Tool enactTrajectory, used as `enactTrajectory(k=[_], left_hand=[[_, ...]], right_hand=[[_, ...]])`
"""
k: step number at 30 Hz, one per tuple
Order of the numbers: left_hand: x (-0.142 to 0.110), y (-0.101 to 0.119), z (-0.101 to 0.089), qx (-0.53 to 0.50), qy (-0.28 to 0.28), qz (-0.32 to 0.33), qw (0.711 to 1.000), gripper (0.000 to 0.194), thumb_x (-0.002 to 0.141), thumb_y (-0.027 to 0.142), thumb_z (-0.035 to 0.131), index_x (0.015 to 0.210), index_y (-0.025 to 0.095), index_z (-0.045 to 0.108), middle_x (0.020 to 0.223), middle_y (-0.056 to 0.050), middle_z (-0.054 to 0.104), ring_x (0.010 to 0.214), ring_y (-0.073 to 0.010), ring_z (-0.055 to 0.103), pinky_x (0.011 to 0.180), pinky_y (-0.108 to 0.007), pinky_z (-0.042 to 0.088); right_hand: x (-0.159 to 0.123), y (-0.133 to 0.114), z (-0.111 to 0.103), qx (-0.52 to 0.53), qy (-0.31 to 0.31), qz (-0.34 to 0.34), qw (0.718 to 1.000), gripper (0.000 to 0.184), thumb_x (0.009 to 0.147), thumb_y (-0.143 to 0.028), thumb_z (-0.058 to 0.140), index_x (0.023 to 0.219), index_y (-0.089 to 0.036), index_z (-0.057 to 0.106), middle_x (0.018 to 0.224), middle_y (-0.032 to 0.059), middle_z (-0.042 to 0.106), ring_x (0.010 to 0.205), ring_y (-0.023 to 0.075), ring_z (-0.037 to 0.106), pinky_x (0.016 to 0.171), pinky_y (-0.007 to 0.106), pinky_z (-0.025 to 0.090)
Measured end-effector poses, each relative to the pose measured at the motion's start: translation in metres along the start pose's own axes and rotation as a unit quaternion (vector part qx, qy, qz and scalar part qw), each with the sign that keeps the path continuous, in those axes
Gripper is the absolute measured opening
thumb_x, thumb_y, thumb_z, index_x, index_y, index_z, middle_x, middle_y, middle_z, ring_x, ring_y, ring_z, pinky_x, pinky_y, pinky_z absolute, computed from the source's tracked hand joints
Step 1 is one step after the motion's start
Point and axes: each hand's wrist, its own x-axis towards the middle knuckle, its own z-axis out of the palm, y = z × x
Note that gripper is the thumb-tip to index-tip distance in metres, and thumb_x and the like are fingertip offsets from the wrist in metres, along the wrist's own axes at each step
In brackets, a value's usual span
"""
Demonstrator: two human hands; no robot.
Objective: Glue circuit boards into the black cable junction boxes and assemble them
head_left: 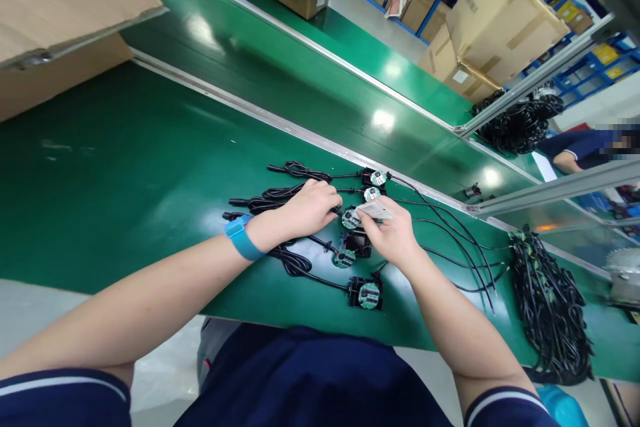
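My left hand (313, 208), with a blue band at its wrist, pinches a black cable beside the third unit in a row. My right hand (393, 233) is closed on a small flat whitish piece (376, 211), perhaps a card or packet. That piece lies over the edge of a round green circuit board (351, 217). Other round boards sit on or by black housings: one circuit board (379, 177) at the far end, another board (345, 258) nearer, and the nearest board (369, 295). Coiled black cables (293, 260) run left from the housings.
A thick bundle of black cables (550, 307) lies at the right on the green table (100, 180). Thin wires (460, 240) stretch towards it. A metal rail (280, 123) runs behind the row. An open cardboard box (75, 0) stands at left; a co-worker's arm (570, 160) shows at far right.
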Motion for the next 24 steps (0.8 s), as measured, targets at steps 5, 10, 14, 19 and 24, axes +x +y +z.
enactTrajectory(k=[5,10,14,19,24], left_hand=[[-0.001,-0.003,0.012,0.021,0.015,0.004,1.000,0.010,0.086,0.023,0.062,0.094,0.018,0.066,0.090,-0.007,0.066,0.093,-0.0245,0.057,0.088,-0.040,0.036],[-0.001,-0.006,0.013,0.010,0.021,0.003,1.000,0.009,0.087,0.024,0.061,0.091,0.018,0.067,0.088,-0.007,0.066,0.092,-0.0239,0.057,0.090,-0.040,0.035],[-0.002,-0.007,0.014,0.008,0.024,0.002,1.000,0.010,0.088,0.025,0.061,0.091,0.018,0.068,0.087,-0.007,0.067,0.090,-0.0238,0.057,0.090,-0.040,0.035],[-0.001,-0.007,0.015,0.005,0.030,0.007,1.000,0.010,0.088,0.026,0.062,0.090,0.018,0.069,0.086,-0.006,0.067,0.090,-0.0231,0.057,0.090,-0.040,0.035],[-0.001,-0.007,0.015,0.007,0.033,0.003,0.999,0.012,0.088,0.026,0.062,0.091,0.018,0.070,0.085,-0.006,0.067,0.089,-0.0235,0.057,0.088,-0.039,0.035]], right_hand=[[0.011,0.004,0.006,-0.032,-0.060,-0.028,0.997,0.019,0.094,-0.021,0.057,0.075,-0.022,0.060,0.072,0.0010,0.060,0.069,0.0156,0.059,0.065,0.028,0.048],[0.010,0.004,0.004,-0.042,-0.084,-0.034,0.995,0.021,0.095,-0.020,0.054,0.074,-0.022,0.058,0.071,0.0007,0.059,0.069,0.0157,0.057,0.065,0.028,0.046],[0.006,0.003,-0.001,-0.048,-0.090,-0.037,0.994,0.022,0.096,-0.021,0.053,0.075,-0.022,0.059,0.071,0.0011,0.057,0.069,0.0160,0.056,0.065,0.028,0.045],[0.001,0.003,-0.006,-0.052,-0.086,-0.027,0.995,0.020,0.096,-0.021,0.053,0.078,-0.021,0.062,0.074,0.0022,0.061,0.071,0.0160,0.057,0.066,0.028,0.045],[-0.002,0.002,-0.011,-0.054,-0.084,-0.011,0.995,0.017,0.095,-0.019,0.054,0.082,-0.020,0.064,0.078,0.0032,0.065,0.074,0.0163,0.060,0.067,0.028,0.046]])
